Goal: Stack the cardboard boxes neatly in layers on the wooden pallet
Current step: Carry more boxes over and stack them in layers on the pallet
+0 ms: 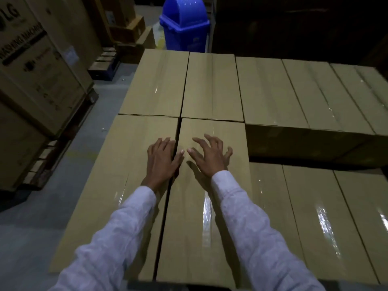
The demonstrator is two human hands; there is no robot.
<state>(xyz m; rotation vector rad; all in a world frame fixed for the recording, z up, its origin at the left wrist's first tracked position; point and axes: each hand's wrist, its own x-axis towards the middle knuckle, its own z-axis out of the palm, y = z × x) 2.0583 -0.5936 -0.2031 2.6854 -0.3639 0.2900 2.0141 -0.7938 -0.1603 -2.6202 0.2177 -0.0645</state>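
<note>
Both hands are at the top layer and hold nothing. The left hand (pixel 162 158) rests flat, fingers nearly together, on the left box (pixel 117 185), beside a narrow gap. The right hand (pixel 207 154) is spread with fingers a little bent over the right box (pixel 210 206); I cannot tell if it presses. Beyond the fingertips lie two far boxes (pixel 155 82), and the back row (pixel 294 91) continues at this height. Just right of the right hand the lower boxes (pixel 310 206) lie uncovered, so I judge this layer is mostly done, with at least three places left. The wooden pallet is hidden.
</note>
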